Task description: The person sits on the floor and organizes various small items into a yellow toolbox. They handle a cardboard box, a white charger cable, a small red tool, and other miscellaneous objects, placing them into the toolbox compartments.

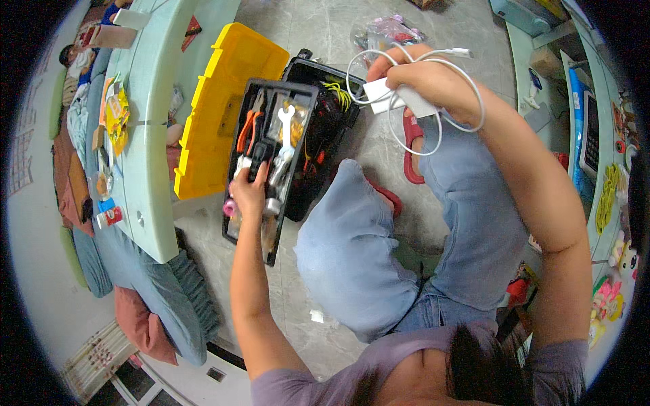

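Note:
My right hand [421, 76] is closed round a looped white cable [441, 137] and a white charger-like block [378, 94]. My left hand [249, 193] reaches into a black tool tray [278, 238], its fingers on or beside a small white item [244, 163]; the grip is hard to make out. In the tray lie pliers with orange and black handles [248, 129], a white open-ended wrench [286, 122] and a pink roll [229, 207]. The tray overlaps an open black toolbox [325, 147] that holds yellow-green wire [339, 95] and dark items. Its yellow lid [203, 137] is to the left.
A pale glass-topped table [157, 193] stands at the left, bearing snack packets [118, 119] and a small bottle [109, 217]. Plastic bags [391, 33] lie on the floor beyond the toolbox. Shelves [602, 203] line the right side. A person lies on the sofa, far left.

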Motion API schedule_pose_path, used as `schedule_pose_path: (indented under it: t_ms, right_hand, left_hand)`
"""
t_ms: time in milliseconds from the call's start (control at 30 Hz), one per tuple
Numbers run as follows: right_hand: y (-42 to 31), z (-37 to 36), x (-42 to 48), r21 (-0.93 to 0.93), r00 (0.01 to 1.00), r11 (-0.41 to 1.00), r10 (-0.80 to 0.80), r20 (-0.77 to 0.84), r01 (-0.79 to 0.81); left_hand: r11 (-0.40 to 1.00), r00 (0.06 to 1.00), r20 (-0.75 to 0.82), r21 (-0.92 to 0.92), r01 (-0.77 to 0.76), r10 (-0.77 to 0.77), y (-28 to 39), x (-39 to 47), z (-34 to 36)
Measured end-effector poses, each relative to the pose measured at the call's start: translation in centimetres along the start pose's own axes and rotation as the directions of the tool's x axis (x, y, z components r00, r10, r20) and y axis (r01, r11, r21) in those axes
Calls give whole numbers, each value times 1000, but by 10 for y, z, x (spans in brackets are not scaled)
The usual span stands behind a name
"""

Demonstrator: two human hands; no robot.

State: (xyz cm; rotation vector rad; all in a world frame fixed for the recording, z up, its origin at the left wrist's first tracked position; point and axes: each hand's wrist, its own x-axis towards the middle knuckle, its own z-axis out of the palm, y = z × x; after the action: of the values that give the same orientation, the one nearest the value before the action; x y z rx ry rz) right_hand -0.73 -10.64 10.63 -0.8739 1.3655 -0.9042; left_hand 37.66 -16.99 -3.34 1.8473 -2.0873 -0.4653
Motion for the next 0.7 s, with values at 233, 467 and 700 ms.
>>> schedule_pose_path:
  t_ms: [233, 467, 700]
  right_hand:
    - [76, 7, 72, -350, 891, 844, 451, 53, -406]
    - [113, 62, 182, -816, 999, 577, -23, 43, 48]
    - [93, 101, 212, -918, 982, 354, -17, 186, 180]
  left_hand:
    - [989, 985, -99, -10, 145, -145, -70, -90, -44]
    - [935, 933, -110, -131, 329, -343, -98, -152, -70]
    - [900, 899, -85, -115, 420, -430, -111, -170, -79]
